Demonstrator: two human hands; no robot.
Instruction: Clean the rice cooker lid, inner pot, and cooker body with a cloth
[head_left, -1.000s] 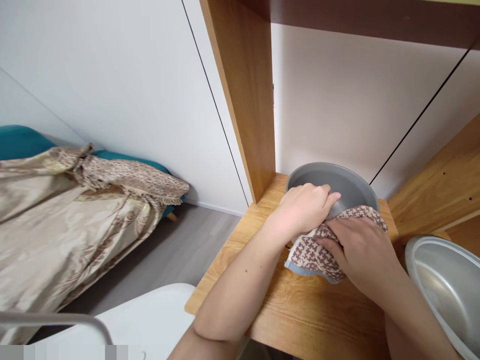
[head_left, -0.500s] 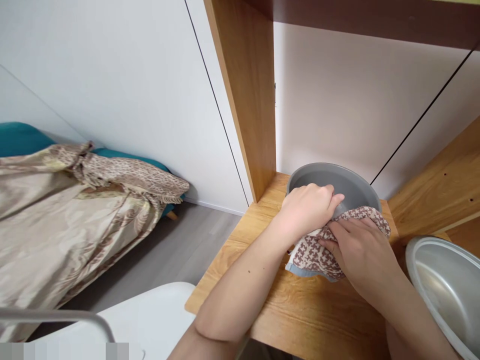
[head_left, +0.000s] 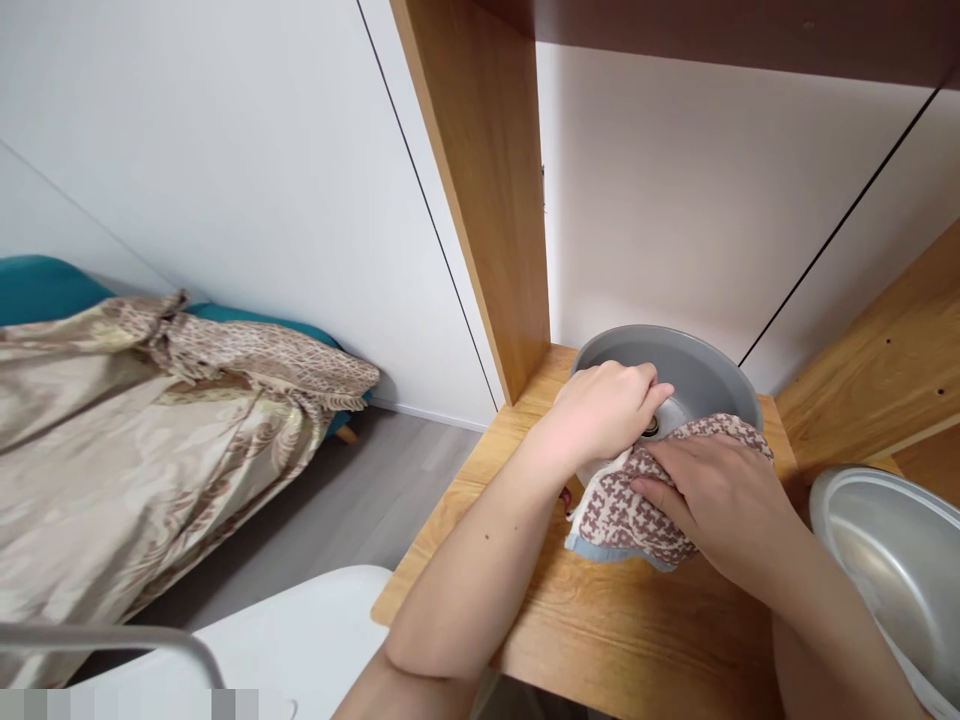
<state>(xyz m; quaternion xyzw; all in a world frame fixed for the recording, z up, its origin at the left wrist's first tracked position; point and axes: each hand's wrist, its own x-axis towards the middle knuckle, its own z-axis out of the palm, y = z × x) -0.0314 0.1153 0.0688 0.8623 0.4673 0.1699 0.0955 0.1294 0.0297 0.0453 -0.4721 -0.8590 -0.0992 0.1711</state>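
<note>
A round, deep grey vessel (head_left: 694,365) stands on a wooden shelf, with a small round metal part (head_left: 651,427) visible at its inside bottom. My left hand (head_left: 611,405) is curled over the vessel's near left rim, thumb pointing right; its fingertips are hidden. With my right hand (head_left: 712,485) I grip a brown-and-white patterned cloth (head_left: 630,515), which drapes over the near right rim and has a blue edge hanging down in front. To the right sits a silver metal pot (head_left: 892,560), partly behind my right forearm.
The wooden shelf (head_left: 645,640) has an upright side panel (head_left: 487,190) at left and a dark board (head_left: 712,40) above. A white surface (head_left: 292,630) lies at lower left, crossed by a grey bar (head_left: 135,635). Beyond stands a teal sofa (head_left: 52,285) under a beige cover (head_left: 187,450).
My left hand has shifted slightly left, and the metal part inside the vessel now shows. The cloth under my right hand has slid a little down and left. The view has moved slightly.
</note>
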